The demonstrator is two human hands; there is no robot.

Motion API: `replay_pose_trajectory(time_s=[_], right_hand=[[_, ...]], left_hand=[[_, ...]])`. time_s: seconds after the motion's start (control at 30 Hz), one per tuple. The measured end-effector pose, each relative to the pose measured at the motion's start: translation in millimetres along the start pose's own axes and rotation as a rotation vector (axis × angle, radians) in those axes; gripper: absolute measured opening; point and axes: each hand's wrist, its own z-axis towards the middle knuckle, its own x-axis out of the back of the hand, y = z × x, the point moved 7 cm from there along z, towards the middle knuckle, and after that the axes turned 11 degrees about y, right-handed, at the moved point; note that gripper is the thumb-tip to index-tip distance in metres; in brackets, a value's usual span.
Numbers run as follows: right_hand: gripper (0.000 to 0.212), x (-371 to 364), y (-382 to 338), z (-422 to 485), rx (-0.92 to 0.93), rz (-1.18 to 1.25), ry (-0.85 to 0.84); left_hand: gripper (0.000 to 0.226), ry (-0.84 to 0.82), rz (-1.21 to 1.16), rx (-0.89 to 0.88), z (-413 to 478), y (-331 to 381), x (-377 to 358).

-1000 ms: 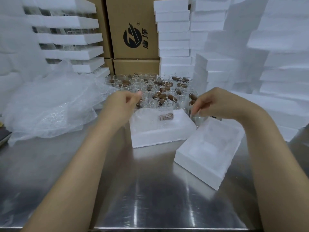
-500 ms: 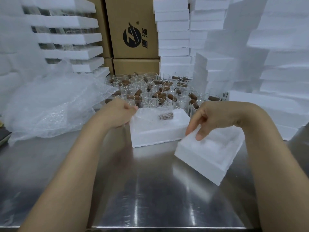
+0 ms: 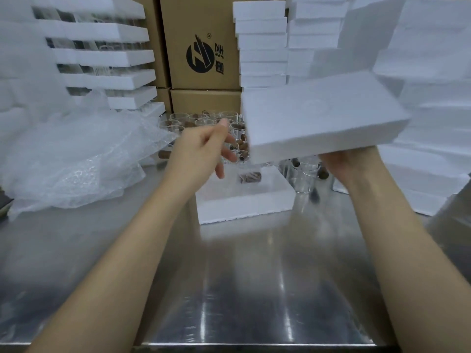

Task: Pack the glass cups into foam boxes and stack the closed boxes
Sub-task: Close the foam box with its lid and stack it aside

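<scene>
steel worktop (image 3: 254, 276) fills the near field, and both forearms reach out over it from my side. the left hand (image 3: 201, 149) hovers just above the left rear corner of the open foam box (image 3: 244, 202), wrist cocked, its fingers (image 3: 219, 170) spread loose and holding nothing. i read it as ready to steady the box or guide the cover. the box sits flat on the worktop with one glass cup (image 3: 251, 176) in its recess. the cup is blurred, with a brown piece inside it, so the task's thing is bedded but not yet covered. the right hand (image 3: 351, 161) holds the foam lid (image 3: 323, 115) in the air above and to the right of the box, tilted, gripping its near edge from below. the fingertips are hidden under the foam, so i cannot tell how they lie. held there, the lid looks placed to come over the cup, by my judgement. behind the box the unpacked glass cups (image 3: 204, 118) crowd together, bubble wrap (image 3: 76, 154) slumps to the left, and cardboard cartons (image 3: 204, 47) and foam stacks (image 3: 262, 47) wall off the back.
</scene>
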Motion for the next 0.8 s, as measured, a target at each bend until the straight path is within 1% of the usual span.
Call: replay_pose_trajectory(time_s=[0.03, 0.07, 0.13, 0.17, 0.2, 0.23, 0.27, 0.3, 0.33, 0.4, 0.43, 0.5, 0.57, 0.63, 0.7, 0.8], right_hand=[[0.025, -1.3, 8.0, 0.9, -0.008, 0.027, -0.011], [0.02, -4.8, 15.7, -1.2, -0.039, 0.003, -0.04], [0.024, -5.0, 35.0, -1.6, -0.085, -0.119, -0.047], [0.024, -2.0, 40.8, -0.6, -0.105, -0.192, -0.034], [0.023, 1.5, 44.1, 0.9, -0.122, -0.248, -0.025], [0.021, 4.1, 43.6, 2.7, -0.136, -0.287, -0.022], [0.02, 3.7, 40.6, 3.7, -0.135, -0.307, -0.029], [0.019, 5.4, 36.2, 4.7, -0.14, -0.308, -0.009], [0.019, 9.1, 32.8, 7.0, -0.165, -0.286, 0.032], [0.024, 20.8, 28.5, 9.0, -0.225, -0.318, 0.143], [0.027, 25.1, 27.2, 9.2, -0.237, -0.393, 0.169], [0.023, 28.7, 29.1, 10.2, -0.219, -0.618, 0.141], [0.018, 26.6, 35.4, 8.9, -0.19, -0.781, 0.11], [0.016, 20.4, 38.0, 7.5, -0.143, -0.841, 0.114], [0.016, 17.3, 41.2, 7.6, -0.117, -0.92, 0.088], [0.017, 19.0, 44.9, 7.3, -0.096, -1.046, 0.084]], left_hand=[[0.048, -0.016, -0.002, 0.019, -1.7, -0.3, -3.6], [0.054, -0.034, -0.028, 0.071, -3.0, -1.1, -5.3], [0.056, -0.112, -0.195, 0.242, -4.6, -6.7, -7.8], [0.061, -0.158, -0.284, 0.325, -5.6, -9.2, -7.5], [0.064, -0.181, -0.336, 0.37, -5.6, -11.3, -5.3], [0.057, -0.169, -0.353, 0.382, -4.1, -13.2, -0.9], [0.044, -0.139, -0.36, 0.386, -2.6, -14.2, 3.7], [0.033, -0.096, -0.358, 0.395, -1.4, -16.3, 8.7], [0.028, -0.055, -0.349, 0.412, -0.5, -17.9, 13.4], [0.026, -0.021, -0.281, 0.427, 1.9, -23.1, 21.2], [0.028, -0.037, -0.228, 0.438, 3.1, -27.7, 22.3], [0.032, -0.047, -0.124, 0.466, 3.8, -36.5, 22.9], [0.04, -0.01, -0.03, 0.476, 6.1, -43.8, 24.8], [0.038, -0.008, 0.053, 0.477, 7.5, -49.3, 26.3], [0.034, -0.044, 0.149, 0.488, 7.6, -56.3, 26.6], [0.042, -0.117, 0.303, 0.495, 4.7, -63.7, 23.0]])
